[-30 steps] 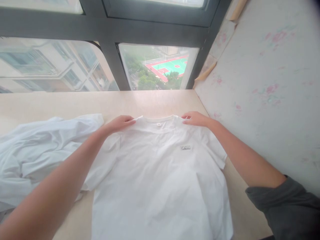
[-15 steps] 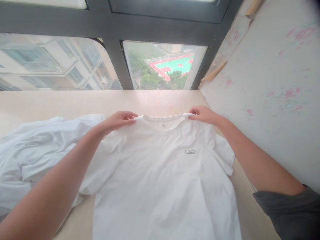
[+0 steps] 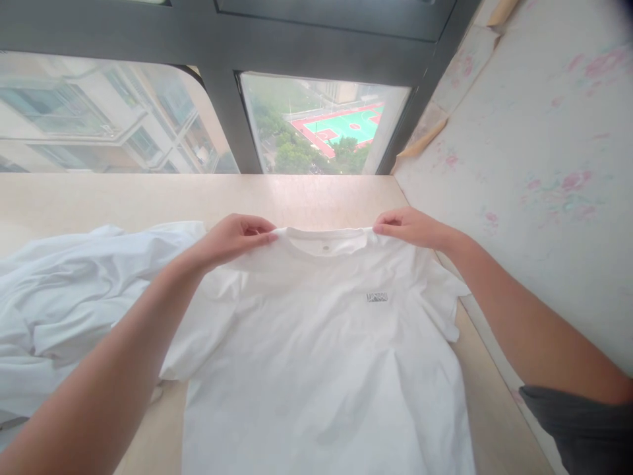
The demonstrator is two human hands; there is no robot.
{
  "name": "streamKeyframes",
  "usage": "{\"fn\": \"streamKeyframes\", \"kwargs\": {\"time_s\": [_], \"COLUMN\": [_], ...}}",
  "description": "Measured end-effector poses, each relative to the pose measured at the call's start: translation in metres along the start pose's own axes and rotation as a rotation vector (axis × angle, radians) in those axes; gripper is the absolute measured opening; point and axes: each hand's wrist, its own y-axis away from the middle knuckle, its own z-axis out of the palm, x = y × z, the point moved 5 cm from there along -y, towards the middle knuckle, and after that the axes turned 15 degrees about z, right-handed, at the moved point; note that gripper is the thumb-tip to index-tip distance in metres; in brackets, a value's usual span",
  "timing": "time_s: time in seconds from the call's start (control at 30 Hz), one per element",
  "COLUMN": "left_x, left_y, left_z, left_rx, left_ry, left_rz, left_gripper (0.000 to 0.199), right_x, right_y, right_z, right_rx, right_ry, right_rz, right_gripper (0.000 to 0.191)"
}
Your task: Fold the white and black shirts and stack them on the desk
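A white T-shirt [image 3: 316, 343] lies spread out, front side up, its collar toward the window and a small dark printed label on the chest. At the left end of the collar, my left hand [image 3: 242, 236] pinches the shoulder between thumb and fingers. My right hand [image 3: 403, 225] grips the other shoulder beside the collar in the same way. Some wrinkles run across the shirt's front, and its lower end passes out of view. My left forearm partly covers the left sleeve.
A crumpled heap of white cloth [image 3: 84, 284] lies at the left, partly behind my left forearm. The pale sill surface [image 3: 316, 198] ends at a dark window frame [image 3: 316, 49]. On the right stands a flower-papered wall [image 3: 554, 218] with peeling edges.
My left hand has shifted slightly right, closer to the collar. The right sleeve has moved a little upward and outward. Both hands still hold the shoulders.
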Motion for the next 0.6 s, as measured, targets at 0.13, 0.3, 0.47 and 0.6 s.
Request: {"fn": "streamKeyframes", "kwargs": {"time_s": [0.13, 0.3, 0.47, 0.6], "left_x": [0.033, 0.075, 0.046, 0.008], "left_y": [0.04, 0.07, 0.02, -0.01], "left_z": [-0.02, -0.044, -0.043, -0.028], "left_rx": [0.155, 0.354, 0.328, 0.111], "left_ry": [-0.003, -0.079, -0.197, -0.268], "left_rz": [-0.006, 0.189, 0.101, 0.015], "left_gripper": [0.05, 0.036, 0.034, 0.032], "right_x": [-0.015, -0.041, -0.027, -0.007], "right_y": [0.044, 0.096, 0.038, -0.007], "right_z": [-0.025, -0.05, -0.038, -0.008], "right_rx": [0.091, 0.107, 0.293, 0.148], "right_ry": [-0.007, -0.092, -0.091, 0.006], "right_rz": [-0.038, -0.2, -0.089, -0.011], "right_gripper": [0.043, 0.033, 0.033, 0.033]}}
